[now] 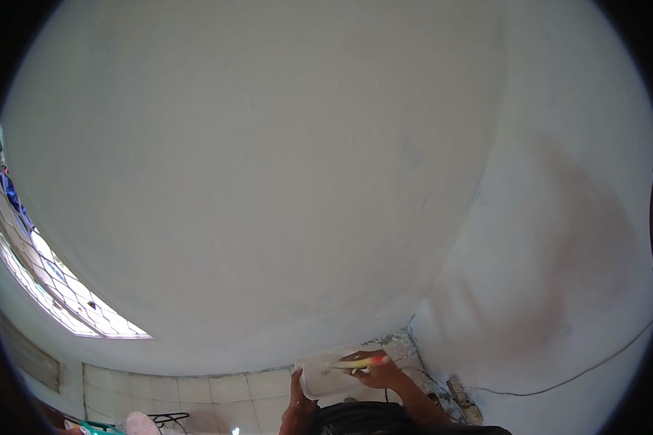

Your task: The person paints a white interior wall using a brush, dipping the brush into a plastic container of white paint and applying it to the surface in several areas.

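Note:
At the bottom middle, my left hand (pixel 297 397) grips the near left side of a pale, shallow rectangular tub (pixel 313 388), its thumb up along the rim. My right hand (pixel 376 374) is closed round a paintbrush (pixel 361 362) with a yellow handle and a red end. The brush points left over the tub, and its head is pale and hard to tell from what lies behind it. Whether the bristles touch the tub's inside I cannot tell.
A broad pale wall (pixel 268 181) fills most of the view and meets a whitish side wall (pixel 544 217) at right. A cable (pixel 544 393) runs near a grimy block-like object (pixel 463 397). At left are a grilled window (pixel 65 290), tiled floor (pixel 189 391) and a black metal frame (pixel 170 418).

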Tool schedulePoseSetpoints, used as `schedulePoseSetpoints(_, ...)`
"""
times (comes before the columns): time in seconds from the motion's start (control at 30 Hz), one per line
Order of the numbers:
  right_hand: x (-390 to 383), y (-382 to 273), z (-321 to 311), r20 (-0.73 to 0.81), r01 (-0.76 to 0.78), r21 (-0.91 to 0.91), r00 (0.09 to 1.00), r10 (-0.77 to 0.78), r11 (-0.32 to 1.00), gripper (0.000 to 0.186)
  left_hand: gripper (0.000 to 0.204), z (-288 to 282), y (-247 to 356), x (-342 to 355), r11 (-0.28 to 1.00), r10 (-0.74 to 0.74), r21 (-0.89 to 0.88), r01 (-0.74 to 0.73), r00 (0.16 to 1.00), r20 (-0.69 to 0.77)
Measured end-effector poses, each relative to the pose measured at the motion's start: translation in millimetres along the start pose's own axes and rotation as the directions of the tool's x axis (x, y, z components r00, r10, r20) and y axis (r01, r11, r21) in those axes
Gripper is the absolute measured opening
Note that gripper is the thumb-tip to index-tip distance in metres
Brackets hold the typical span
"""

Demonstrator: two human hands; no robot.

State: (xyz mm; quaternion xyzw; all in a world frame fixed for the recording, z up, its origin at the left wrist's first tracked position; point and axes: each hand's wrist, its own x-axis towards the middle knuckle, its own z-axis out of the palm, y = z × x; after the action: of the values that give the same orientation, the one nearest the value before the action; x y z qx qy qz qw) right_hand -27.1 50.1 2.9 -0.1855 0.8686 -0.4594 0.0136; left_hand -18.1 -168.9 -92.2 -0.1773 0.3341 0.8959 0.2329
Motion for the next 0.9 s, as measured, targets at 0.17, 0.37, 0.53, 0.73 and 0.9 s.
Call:
schedulePoseSetpoints(0.17, -9.4, -7.6, 11.3, 0.079, 0.099, -0.180, 0.993, -0.086, 0.979, 0.042, 0.060, 9.2, -9.1, 5.8, 0.999, -0.020, 0.041, 0.018, 0.999, 0.042)
schedulePoseSetpoints(0.37, -23.2, -19.3, 2.9, -0.008, 0.160, -0.060, 0.987, -0.161, 0.985, 0.043, 0.060, 6.7, -13.8, -3.3, 0.998, -0.020, -0.065, 0.024, 0.998, 0.057)
schedulePoseSetpoints(0.53, -23.3, -26.7, -1.0, -0.179, 0.052, 0.177, 0.984, -0.020, 0.983, 0.034, 0.063, 7.0, -7.2, -13.3, 0.994, 0.013, -0.107, -0.011, 1.000, 0.019)
schedulePoseSetpoints(0.73, 2.6, -19.8, -10.9, -0.077, -0.051, 0.976, 0.830, 0.552, 0.212, 0.032, 0.066, 18.3, 8.3, -29.1, 0.992, 0.074, -0.110, -0.069, 0.996, 0.041)
schedulePoseSetpoints(0.9, 37.9, -8.0, -46.1, -0.015, 0.036, 0.998, 0.907, 0.420, -0.042, 0.036, 0.065, 16.3, 13.5, -28.1, 0.985, 0.138, -0.108, -0.134, 0.990, 0.024)
